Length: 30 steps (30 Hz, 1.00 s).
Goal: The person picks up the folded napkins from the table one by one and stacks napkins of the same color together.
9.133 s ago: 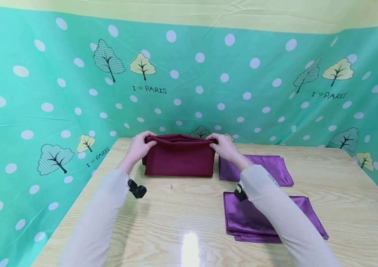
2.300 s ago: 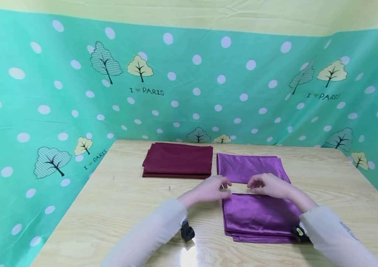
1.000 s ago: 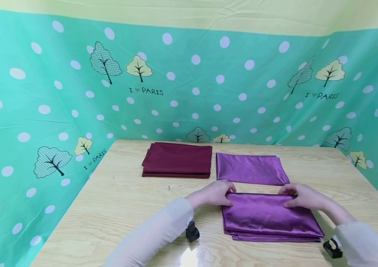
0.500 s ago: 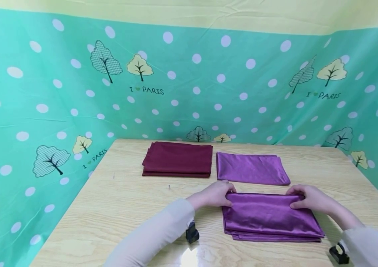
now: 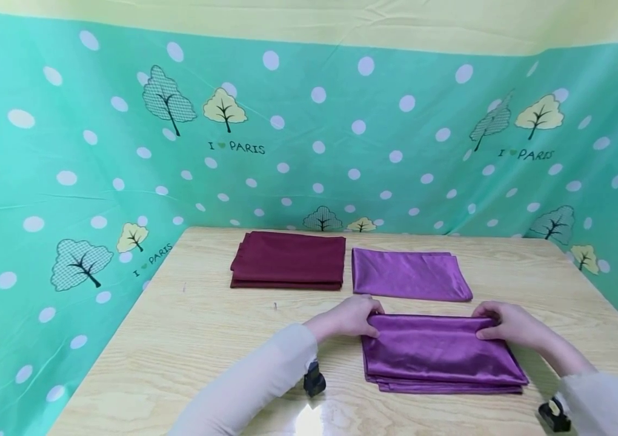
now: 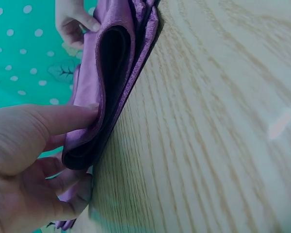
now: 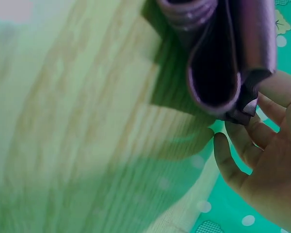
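A folded purple satin cloth (image 5: 434, 354) lies on the near right part of the table in the head view. My left hand (image 5: 349, 316) pinches its far left corner, thumb on top and fingers behind the far edge. At the far right corner, my right hand (image 5: 512, 326) grips the same edge between thumb and fingers. Up close in the left wrist view, the layers of the purple cloth (image 6: 87, 92) form an open loop at the side, with the left thumb (image 6: 72, 118) pressing on it. From the right wrist, the folded end of the cloth (image 7: 257, 34) shows beside the right hand (image 7: 276, 150).
Behind it lies a second folded purple satin cloth (image 5: 409, 275). A folded maroon cloth (image 5: 289, 257) sits at the back left of the wooden table (image 5: 205, 339). A green dotted curtain (image 5: 309, 121) hangs around the table's back and sides.
Earlier both hands held up the maroon cloth; it now lies flat. They moved to the near purple cloth and took its far edge, the right hand sliding outward to the corner.
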Each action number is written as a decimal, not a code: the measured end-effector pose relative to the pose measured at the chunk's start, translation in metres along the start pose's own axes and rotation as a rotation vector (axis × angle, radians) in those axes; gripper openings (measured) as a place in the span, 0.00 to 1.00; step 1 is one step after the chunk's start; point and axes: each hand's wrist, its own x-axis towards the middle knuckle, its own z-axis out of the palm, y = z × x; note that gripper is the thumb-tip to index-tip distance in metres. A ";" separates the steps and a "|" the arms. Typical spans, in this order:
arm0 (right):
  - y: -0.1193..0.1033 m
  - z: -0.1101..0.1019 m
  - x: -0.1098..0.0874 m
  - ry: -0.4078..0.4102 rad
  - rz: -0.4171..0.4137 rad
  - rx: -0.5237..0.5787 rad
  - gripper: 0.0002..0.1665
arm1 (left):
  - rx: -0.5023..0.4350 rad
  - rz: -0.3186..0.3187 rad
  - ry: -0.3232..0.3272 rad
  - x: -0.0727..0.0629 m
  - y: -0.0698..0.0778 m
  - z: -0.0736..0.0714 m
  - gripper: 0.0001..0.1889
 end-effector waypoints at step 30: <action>-0.012 0.001 0.001 -0.068 0.067 -0.059 0.12 | -0.172 -0.038 0.001 0.005 -0.008 0.006 0.18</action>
